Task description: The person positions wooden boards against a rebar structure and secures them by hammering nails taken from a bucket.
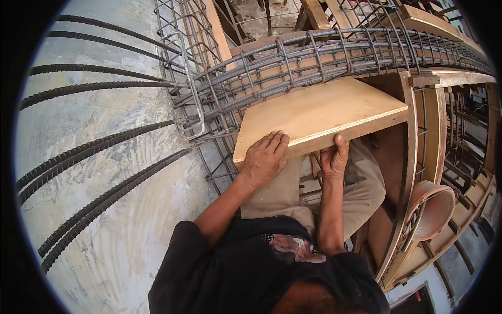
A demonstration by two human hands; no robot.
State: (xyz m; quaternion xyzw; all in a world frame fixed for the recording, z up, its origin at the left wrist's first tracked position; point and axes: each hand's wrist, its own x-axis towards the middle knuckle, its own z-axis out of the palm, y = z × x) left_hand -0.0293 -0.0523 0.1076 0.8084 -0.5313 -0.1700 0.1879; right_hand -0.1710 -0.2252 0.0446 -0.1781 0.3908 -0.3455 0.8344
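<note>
A wide plywood panel with a timber batten along its near edge lies across in front of me, above my lap. Its far side reaches up against the rebar cage. My left hand grips the panel's near left edge, fingers over the top face. Lower on the same edge, to the right, my right hand holds the batten from beneath, thumb up against its front. The fingers under the panel are partly hidden.
A tied rebar cage crosses behind the panel. Several rebars stick out leftward before a grey concrete wall. Plywood formwork rises at right, with an orange-brown bucket beside it. Timber framing lies below at far right.
</note>
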